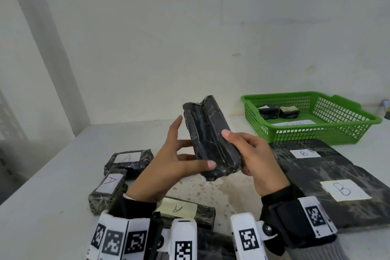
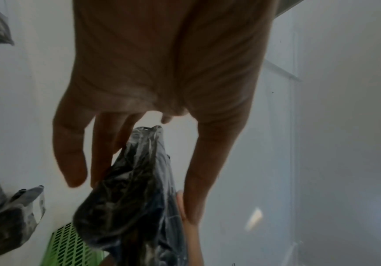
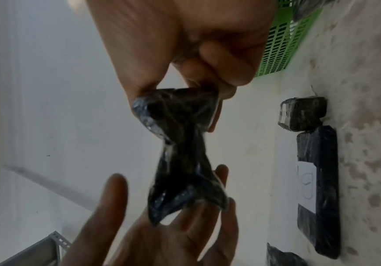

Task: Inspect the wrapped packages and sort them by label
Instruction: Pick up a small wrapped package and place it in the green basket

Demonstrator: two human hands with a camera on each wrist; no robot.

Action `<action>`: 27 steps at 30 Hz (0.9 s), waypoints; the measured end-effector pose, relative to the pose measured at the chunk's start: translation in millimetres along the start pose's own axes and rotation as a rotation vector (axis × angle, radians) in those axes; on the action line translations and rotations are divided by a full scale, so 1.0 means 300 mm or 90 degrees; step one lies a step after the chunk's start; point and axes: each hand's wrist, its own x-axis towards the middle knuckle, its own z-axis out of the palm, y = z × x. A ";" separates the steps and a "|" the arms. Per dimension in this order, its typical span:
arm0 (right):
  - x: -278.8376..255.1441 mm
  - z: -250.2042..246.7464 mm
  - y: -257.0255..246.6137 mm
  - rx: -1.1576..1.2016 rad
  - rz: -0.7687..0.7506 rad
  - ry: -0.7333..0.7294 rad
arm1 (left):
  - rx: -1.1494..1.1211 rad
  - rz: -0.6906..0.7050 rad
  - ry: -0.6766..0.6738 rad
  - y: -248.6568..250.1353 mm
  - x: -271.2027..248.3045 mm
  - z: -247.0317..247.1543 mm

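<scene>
Mid-frame, right hand [image 1: 251, 154] is gripping the unlabelled-side package [image 1: 211, 139]; left hand [image 1: 179, 162] is open, fingertips only steadying. Slick wrap risks slipping; hidden label risks missorting.

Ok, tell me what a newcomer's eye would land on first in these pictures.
First, the long black plastic-wrapped package held up at centre, above the table: the right hand grips its lower end while the left hand supports it with straight fingers. Next, the bright green plastic mesh basket at the back right, and the white paper labels, A on the left packages and B on the right ones.
</scene>
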 end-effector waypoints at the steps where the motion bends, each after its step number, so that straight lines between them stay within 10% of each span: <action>1: 0.003 0.000 0.006 -0.009 0.004 0.010 | 0.017 0.013 -0.024 0.004 -0.005 0.004; 12: 0.009 0.015 0.013 -0.084 0.050 -0.028 | 0.088 0.153 -0.011 0.024 -0.015 0.012; 27: -0.045 0.052 -0.031 -0.083 -0.054 -0.164 | 0.047 0.026 0.004 0.024 -0.017 0.026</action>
